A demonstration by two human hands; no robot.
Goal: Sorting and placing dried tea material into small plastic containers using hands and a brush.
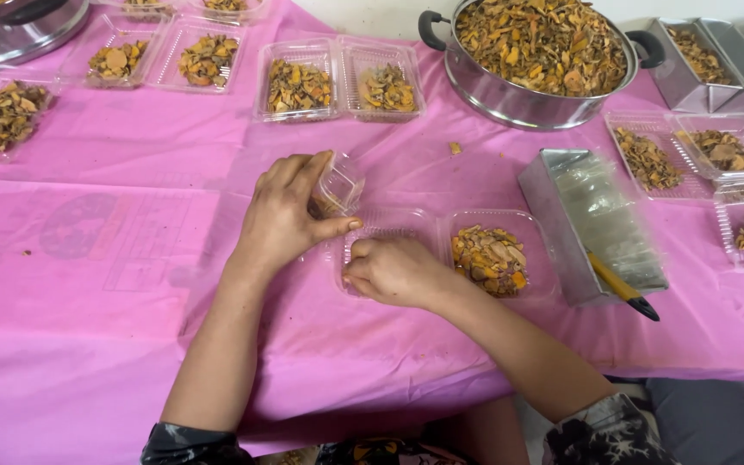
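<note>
Several clear trays (299,82) on the pink surface (88,344) already hold dried orange-brown slices. The hinged tray (497,258) in front is half filled, its lid side still bare. The left hand (282,215) grips a small clear cup (335,185); the right hand (393,271) rests curled closed on the tray's lid.

Left hand (290,211): forearm bare, reaching forward from lower left; fingers curled, thumb extended rightward, pinching. Right hand (393,271): forearm bare, angled in from lower right; loosely fisted, knuckles up, just beside the left thumb.
</note>
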